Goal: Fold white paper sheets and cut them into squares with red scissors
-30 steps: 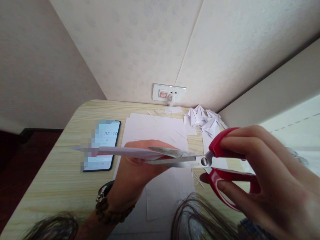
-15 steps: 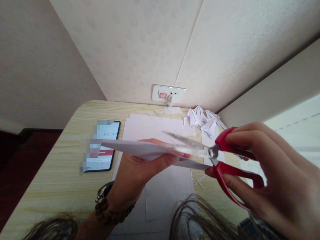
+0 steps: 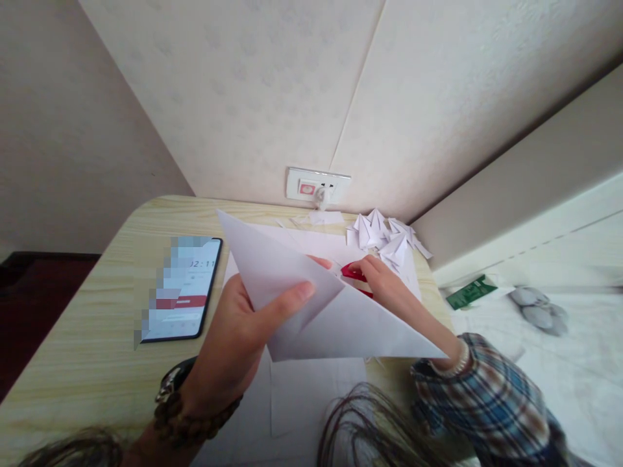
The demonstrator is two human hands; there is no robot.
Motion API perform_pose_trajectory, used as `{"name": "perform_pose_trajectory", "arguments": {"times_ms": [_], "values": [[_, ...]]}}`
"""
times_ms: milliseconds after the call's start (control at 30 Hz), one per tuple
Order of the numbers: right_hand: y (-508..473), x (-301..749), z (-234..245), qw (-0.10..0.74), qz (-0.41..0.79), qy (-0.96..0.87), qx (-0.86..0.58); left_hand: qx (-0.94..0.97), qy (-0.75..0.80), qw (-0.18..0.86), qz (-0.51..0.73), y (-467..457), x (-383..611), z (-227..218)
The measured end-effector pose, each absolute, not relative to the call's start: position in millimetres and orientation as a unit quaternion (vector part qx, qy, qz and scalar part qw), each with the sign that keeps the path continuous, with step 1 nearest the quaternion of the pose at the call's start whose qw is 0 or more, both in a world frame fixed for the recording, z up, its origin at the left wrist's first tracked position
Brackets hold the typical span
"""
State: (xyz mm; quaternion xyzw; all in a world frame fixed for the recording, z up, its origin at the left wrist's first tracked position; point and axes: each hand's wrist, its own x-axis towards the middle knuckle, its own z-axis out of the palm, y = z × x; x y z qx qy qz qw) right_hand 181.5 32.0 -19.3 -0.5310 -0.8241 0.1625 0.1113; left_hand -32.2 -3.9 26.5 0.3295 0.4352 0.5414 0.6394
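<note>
A folded sheet of white paper (image 3: 335, 318) is pinched in my left hand (image 3: 253, 324), thumb on its near face and fingers behind. Its pointed corners stick out to the upper left and lower right. Beyond the paper, my right hand (image 3: 377, 275) is at the red-handled scissors (image 3: 354, 271), low over the table near the paper stack. The sheet covers the blades and part of that hand. More white sheets (image 3: 316, 402) lie beneath both hands.
A phone (image 3: 187, 285) lies on the left of the wooden table (image 3: 111, 305). Folded paper pieces (image 3: 377, 233) are piled at the back right, below a wall socket (image 3: 318, 185). On the floor to the right are a green box (image 3: 472, 292) and grey slippers (image 3: 539, 310).
My right hand has carried the scissors away from the paper, down and left toward the table behind it. The left hand has turned the paper, so its broad face now shows.
</note>
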Motion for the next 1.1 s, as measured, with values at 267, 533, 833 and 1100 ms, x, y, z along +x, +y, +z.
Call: {"name": "perform_pose_trajectory", "arguments": {"times_ms": [267,533,833,1100], "values": [[35,180,-24,0.079,0.177,-0.828,-0.527,0.329,0.450,0.630,0.540,-4,-31,25],[32,190,35,0.239,0.359,-0.752,-0.498,0.342,0.492,0.629,0.496,-6,-28,35],[14,164,49,0.237,0.458,-0.698,-0.497,0.329,0.496,0.639,0.488,5,-31,20],[28,164,8,0.457,0.424,-0.563,-0.542,0.358,0.449,0.573,0.585,16,-40,9]]}}
